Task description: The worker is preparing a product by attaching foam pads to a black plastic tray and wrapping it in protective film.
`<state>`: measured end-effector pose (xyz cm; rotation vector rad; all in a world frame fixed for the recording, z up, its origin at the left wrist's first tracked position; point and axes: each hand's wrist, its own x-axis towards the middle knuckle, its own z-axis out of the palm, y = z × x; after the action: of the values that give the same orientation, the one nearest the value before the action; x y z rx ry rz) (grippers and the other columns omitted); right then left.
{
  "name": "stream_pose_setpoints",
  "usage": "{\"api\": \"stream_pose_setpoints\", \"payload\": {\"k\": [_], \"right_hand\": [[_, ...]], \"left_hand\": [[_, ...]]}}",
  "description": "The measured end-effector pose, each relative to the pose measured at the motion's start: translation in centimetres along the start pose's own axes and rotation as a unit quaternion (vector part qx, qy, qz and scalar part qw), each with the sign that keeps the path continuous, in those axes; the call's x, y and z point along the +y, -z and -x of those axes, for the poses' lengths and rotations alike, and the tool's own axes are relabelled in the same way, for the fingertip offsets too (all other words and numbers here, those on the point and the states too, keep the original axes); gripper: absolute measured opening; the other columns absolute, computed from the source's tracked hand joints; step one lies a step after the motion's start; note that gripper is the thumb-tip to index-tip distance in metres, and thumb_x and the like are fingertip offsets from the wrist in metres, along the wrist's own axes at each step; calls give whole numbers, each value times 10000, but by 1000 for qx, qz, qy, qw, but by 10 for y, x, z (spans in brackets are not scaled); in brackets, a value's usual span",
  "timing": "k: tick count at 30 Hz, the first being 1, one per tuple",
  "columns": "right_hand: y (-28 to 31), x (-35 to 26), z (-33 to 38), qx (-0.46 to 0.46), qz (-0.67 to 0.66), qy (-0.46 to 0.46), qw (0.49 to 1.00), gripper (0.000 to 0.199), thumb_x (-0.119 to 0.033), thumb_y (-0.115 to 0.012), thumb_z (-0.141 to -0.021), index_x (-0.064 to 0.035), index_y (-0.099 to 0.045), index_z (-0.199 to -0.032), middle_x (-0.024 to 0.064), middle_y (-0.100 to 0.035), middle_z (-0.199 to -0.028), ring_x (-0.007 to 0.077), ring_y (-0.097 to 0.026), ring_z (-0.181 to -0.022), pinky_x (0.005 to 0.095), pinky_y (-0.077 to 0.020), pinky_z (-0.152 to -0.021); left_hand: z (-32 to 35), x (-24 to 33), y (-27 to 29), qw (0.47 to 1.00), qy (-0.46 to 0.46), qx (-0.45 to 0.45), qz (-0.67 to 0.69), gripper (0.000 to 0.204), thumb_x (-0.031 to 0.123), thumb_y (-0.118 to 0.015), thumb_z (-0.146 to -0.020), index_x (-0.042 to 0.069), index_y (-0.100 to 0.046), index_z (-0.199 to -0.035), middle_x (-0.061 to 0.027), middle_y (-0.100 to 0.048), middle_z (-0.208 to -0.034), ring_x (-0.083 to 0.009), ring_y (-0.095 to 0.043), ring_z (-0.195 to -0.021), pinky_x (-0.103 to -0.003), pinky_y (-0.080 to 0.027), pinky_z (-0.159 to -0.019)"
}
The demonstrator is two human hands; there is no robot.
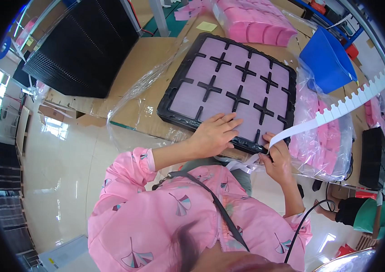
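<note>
- Black tray [178, 117] lay on the worktop [147, 54], directly under the left hand [215, 133] and extending ahead of both hands; its lilac panel [229, 81] carried black cross-shaped pieces.
- Left hand was found grasping nothing, its fingers laid on the panel close to the tray's near edge.
- Right hand [277, 158], at the tray's near right corner, was pinching a white strip [326, 118] between thumb and fingers.
- Strip ran from the right hand outward to the right and away, notched along its upper edge; a further white length hung between the hands, below the tray edge.
- Pink pieces [324, 145] in clear plastic sat just right of the right hand.
- Blue bin [326, 59] stood beyond the right hand, to its right.
- Pink stack [256, 22] lay well ahead of both hands, past the tray's far edge.
- Large black box-shaped object [83, 50] stood well apart, ahead and left of the left hand.
</note>
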<state>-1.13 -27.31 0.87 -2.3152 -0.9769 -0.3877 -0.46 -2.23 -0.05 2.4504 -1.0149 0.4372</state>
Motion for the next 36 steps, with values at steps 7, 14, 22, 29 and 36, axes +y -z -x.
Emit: {"api": "stream_pose_setpoints", "payload": {"k": [7,14,22,29,36], "right_hand": [[14,-6,-4,-61,-59,-71,994,324,18,-677,-596,59,-565,-898,177,-569,-1077,365,-510,-1060,425,-400,-903],[53,-40,-7,4,-405,-178,897,115,-35,-613,-763,58,-605,-830,174,-630,-1002,269,-590,-974,365,-440,-872],[74,-36,12,-6,-561,-100,822,163,-115,-684,-742,22,-610,-788,215,-645,-864,308,-634,-834,387,-499,-736],[61,-44,9,-24,-586,-132,799,222,-162,-733,-708,23,-645,-793,202,-651,-828,305,-640,-788,426,-502,-760],[42,-46,0,-140,-574,-189,784,172,-51,-700,-727,24,-662,-877,164,-654,-925,188,-617,-830,306,-479,-737]], "left_hand": [[-3,3,2,999,-23,11,-28,319,170,-668,-628,46,-574,-907,-101,-514,-1187,-264,-459,-1146,-377,-379,-950],[-12,0,22,988,-54,122,-75,238,124,-619,-655,59,-543,-871,-89,-567,-1100,-252,-565,-1015,-355,-459,-835],[-37,-16,134,961,86,259,-56,265,2,-605,-661,62,-536,-911,-87,-616,-985,-284,-602,-893,-348,-489,-744],[25,-52,265,779,152,596,-121,325,188,-676,-772,-42,-520,-938,-159,-602,-858,-212,-600,-762,-311,-461,-699],[79,-119,423,684,59,687,238,287,120,-623,-821,-56,-549,-1034,-132,-608,-926,-245,-611,-835,-357,-518,-729]]}}
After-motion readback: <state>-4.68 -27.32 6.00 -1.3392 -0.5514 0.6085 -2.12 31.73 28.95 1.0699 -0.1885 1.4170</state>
